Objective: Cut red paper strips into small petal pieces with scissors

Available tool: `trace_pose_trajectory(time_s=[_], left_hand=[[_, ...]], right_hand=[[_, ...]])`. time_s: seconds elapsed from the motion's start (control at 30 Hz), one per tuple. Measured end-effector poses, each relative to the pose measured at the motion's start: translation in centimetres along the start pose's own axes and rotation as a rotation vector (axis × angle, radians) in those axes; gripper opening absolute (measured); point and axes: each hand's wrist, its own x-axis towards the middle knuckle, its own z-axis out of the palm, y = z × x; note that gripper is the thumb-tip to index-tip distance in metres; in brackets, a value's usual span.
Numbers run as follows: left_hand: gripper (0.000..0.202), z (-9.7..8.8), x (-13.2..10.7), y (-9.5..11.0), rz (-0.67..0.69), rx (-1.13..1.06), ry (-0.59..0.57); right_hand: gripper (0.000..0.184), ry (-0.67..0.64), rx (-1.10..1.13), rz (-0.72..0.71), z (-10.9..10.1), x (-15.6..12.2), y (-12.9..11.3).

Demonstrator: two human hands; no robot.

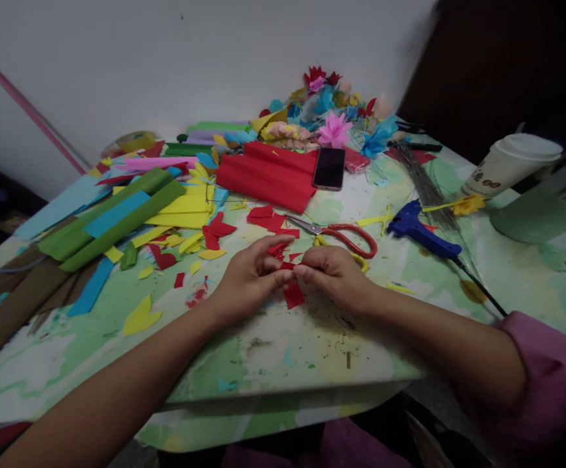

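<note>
My left hand (256, 270) and my right hand (334, 276) meet above the near middle of the table. Between the fingertips of both is a small red paper piece (287, 266), pinched from either side and partly hidden by the fingers. Just beneath it, more red paper scraps (293, 294) lie on the tablecloth. Red-handled scissors (346, 237) rest just beyond my right hand, blades pointing left. Further right lies a blue glue gun (422, 231), its black cord running toward my right forearm.
Crepe paper sheets in green (121, 214), yellow (180, 211) and red (266, 172) cover the left and back. A phone (329, 168) lies near paper flowers (334, 130). At right are thin wires (424, 185) and a lidded paper cup (510, 162).
</note>
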Motion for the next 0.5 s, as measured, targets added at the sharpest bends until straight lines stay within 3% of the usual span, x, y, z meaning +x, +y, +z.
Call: trace_pose_trajectory(time_s=[0.13, 0.23, 0.3, 0.4, 0.5], left_hand=[[0.054, -1.2, 0.6, 0.1, -0.053, -0.04, 0.056], [0.055, -2.7, 1.3, -0.1, -0.065, -0.059, 0.24], [0.055, -2.9, 1.5, -0.3, -0.064, -0.095, 0.323], [0.046, -1.8, 1.3, -0.3, -0.067, -0.186, 0.255], [0.031, -0.1, 0.8, -0.2, -0.087, -0.251, 0.148]], right_hand=[[0.039, 0.112, 0.068, 0.085, -0.7, -0.2, 0.8], [0.04, 0.313, 0.24, 0.271, -1.6, -0.2, 1.6], [0.041, 0.354, 0.337, 0.33, -1.9, 0.0, 2.0], [0.043, 0.326, 0.374, 0.306, -1.6, 0.2, 2.0], [0.041, 0.247, 0.216, 0.214, -0.9, 0.2, 1.5]])
